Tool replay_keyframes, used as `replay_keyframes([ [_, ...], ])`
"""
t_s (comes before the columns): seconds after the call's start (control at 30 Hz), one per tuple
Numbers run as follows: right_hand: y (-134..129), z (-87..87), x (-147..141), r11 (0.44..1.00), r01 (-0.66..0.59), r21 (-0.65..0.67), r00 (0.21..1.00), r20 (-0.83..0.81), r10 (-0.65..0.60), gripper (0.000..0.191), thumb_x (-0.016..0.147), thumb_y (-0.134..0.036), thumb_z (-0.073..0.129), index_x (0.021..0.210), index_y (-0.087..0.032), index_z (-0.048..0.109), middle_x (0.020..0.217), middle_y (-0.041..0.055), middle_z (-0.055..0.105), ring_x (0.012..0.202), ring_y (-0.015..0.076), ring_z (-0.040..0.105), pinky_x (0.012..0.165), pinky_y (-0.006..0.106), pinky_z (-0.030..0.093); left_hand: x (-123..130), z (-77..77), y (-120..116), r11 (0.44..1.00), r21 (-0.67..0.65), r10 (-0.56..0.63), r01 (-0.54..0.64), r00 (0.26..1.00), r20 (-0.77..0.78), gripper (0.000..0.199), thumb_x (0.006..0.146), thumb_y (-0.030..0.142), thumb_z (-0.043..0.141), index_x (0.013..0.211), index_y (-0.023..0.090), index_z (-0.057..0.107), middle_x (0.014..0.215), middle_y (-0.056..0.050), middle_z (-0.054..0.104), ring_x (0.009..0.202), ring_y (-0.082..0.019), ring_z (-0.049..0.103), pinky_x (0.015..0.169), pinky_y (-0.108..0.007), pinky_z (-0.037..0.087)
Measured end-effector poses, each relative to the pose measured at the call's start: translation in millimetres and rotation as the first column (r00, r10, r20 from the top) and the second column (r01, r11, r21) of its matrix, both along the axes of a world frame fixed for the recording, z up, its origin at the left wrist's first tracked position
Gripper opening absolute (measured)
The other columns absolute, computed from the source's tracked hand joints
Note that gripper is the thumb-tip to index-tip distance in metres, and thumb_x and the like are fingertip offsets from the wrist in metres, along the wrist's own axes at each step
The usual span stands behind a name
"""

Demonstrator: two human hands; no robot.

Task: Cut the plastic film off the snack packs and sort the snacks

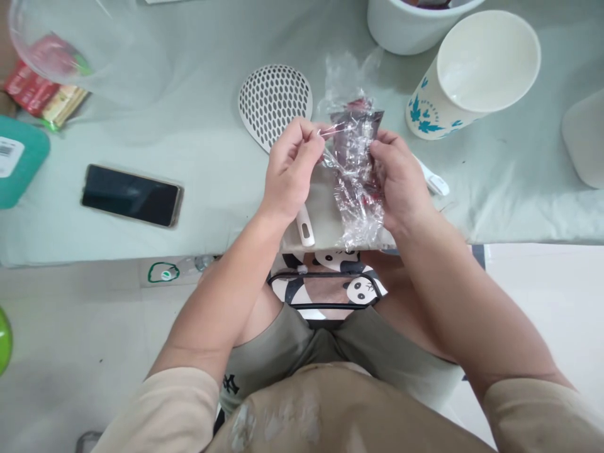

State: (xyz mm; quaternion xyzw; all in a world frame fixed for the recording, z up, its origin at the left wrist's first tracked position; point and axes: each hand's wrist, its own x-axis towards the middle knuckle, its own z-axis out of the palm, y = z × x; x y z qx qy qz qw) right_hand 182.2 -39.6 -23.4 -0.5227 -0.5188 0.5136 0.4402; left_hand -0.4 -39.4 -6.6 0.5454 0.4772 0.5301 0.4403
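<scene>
Crinkly clear wrapper, pinched between left hand and right hand.

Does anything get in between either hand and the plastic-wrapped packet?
Nothing visible does. The left hand pinches clear film at the left side of the plastic-wrapped packet, and the right hand grips its right side. The perforated skimmer lies beneath the left hand, not between.
</scene>
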Motion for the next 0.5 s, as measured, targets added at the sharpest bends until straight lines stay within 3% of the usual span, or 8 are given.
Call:
replay_keyframes([
  [0.13,-3,-1.6,-2,0.995,0.05,-0.082,0.995,-0.077,-0.056,0.041,0.095,-0.058,0.061,0.122,-0.028,0.05,0.101,0.0048,0.07,0.088,0.0228,0.072,0.069,0.039,0.059,0,10.6,-3,0.977,0.084,-0.195,0.194,0.981,-0.001,0.044,0.097,0.069,0.052,0.091,0.027,0.063,0.097,0.0,0.067,0.125,-0.028,0.069,0.109,-0.054,0.055],
  [0.2,-6,3.4,-6,0.994,0.057,-0.09,0.99,-0.126,-0.068,0.04,0.093,-0.059,0.064,0.117,-0.029,0.053,0.098,0.003,0.07,0.089,0.0226,0.072,0.069,0.038,0.059,1,15.2,-5,0.919,0.188,-0.346,0.346,0.938,-0.032,0.045,0.1,0.069,0.044,0.096,0.029,0.065,0.102,-0.001,0.069,0.123,-0.027,0.07,0.112,-0.052,0.053],
  [0.23,-7,6.8,-7,0.993,0.058,-0.103,0.984,-0.164,-0.075,0.038,0.092,-0.058,0.065,0.114,-0.029,0.054,0.098,0.0025,0.07,0.089,0.0225,0.072,0.069,0.037,0.059,2,16.5,-5,0.894,0.242,-0.377,0.377,0.925,-0.046,0.043,0.102,0.065,0.042,0.1,0.029,0.065,0.106,-0.001,0.07,0.124,-0.026,0.069,0.114,-0.05,0.052],
  [0.3,-8,13.3,-10,0.989,0.047,-0.141,0.97,-0.231,-0.079,0.035,0.09,-0.057,0.066,0.109,-0.029,0.056,0.098,0.0023,0.071,0.09,0.0226,0.071,0.071,0.037,0.06,3,16.8,-6,0.904,0.311,-0.301,0.295,0.953,-0.03,0.035,0.102,0.059,0.046,0.104,0.029,0.064,0.113,-0.003,0.07,0.125,-0.025,0.067,0.112,-0.045,0.052],
  [0.4,-7,17.3,-10,0.988,-0.002,-0.154,0.963,-0.266,-0.04,0.033,0.088,-0.056,0.065,0.106,-0.03,0.058,0.1,0.0032,0.072,0.092,0.0233,0.071,0.074,0.038,0.06,4,13.6,-4,0.977,0.186,-0.12,0.106,0.991,0.065,0.037,0.093,0.063,0.059,0.111,0.03,0.061,0.119,-0.004,0.066,0.125,-0.027,0.064,0.105,-0.042,0.054],
  [0.5,-8,13.6,-10,0.999,-0.048,-0.023,0.975,-0.22,0.042,0.031,0.091,-0.057,0.062,0.107,-0.03,0.056,0.102,0.0033,0.07,0.092,0.0232,0.07,0.076,0.04,0.06,8,10.5,-4,0.97,-0.049,-0.229,0.239,0.962,0.152,0.049,0.087,0.063,0.068,0.12,0.028,0.058,0.123,-0.006,0.065,0.131,-0.031,0.062,0.107,-0.046,0.053],
])
